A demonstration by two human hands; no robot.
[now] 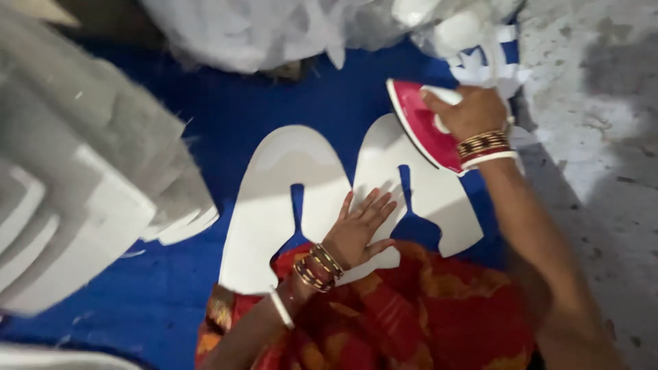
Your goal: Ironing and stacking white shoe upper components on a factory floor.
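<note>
Two white cut fabric pieces lie side by side on a blue cloth (274,96): one piece (274,199) to the left, another (432,199) to the right. My left hand (360,229) rests flat, fingers spread, on the inner edge of the right piece. My right hand (469,109) grips the white handle of a red and white clothes iron (418,130), tilted above the upper right of the right piece. Bangles sit on both wrists.
A tall stack of white cut pieces (75,178) fills the left side. Crumpled white material (288,27) is heaped at the top. Bare grey concrete floor (603,103) runs along the right. Red patterned clothing (411,315) covers my lap at the bottom.
</note>
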